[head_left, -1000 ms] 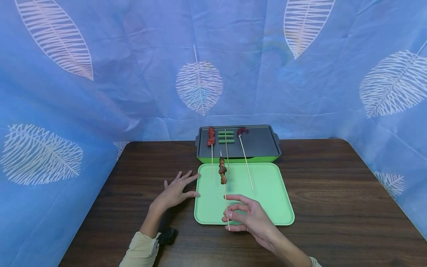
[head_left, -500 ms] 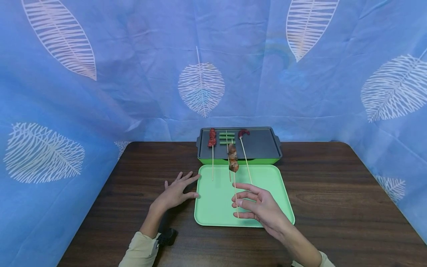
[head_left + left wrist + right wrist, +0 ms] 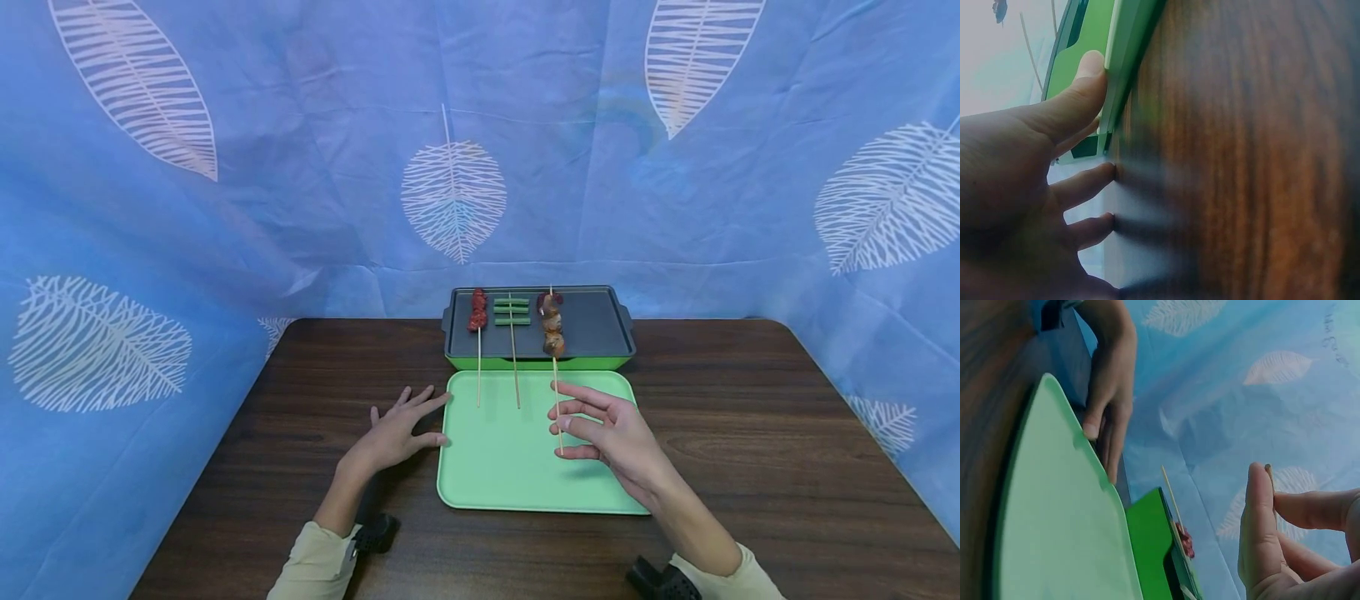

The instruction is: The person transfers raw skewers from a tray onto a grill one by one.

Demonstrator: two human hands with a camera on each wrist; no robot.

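Observation:
My right hand (image 3: 611, 429) pinches the stick of a skewer of browned meat chunks (image 3: 553, 329) between thumb and fingers, above the light green tray (image 3: 495, 467). The meat end overlaps the right half of the black grill plate (image 3: 600, 323); I cannot tell whether it touches. Behind it, a dark red curved piece on a stick (image 3: 542, 302) is mostly hidden. With fingers spread, my left hand (image 3: 397, 429) touches the tray's left edge; the left wrist view shows the thumb (image 3: 1090, 65) against the rim.
On the grill's left lie a red meat skewer (image 3: 477, 312) and a skewer of green vegetable pieces (image 3: 517, 322), their sticks reaching over the tray. The grill has a green base (image 3: 585, 363). A blue leaf-print cloth (image 3: 330, 192) hangs behind the dark wooden table (image 3: 750, 417).
My right hand has moved right and forward, carrying the browned meat skewer from over the tray to over the grill's right half. The left hand has stayed at the tray's edge.

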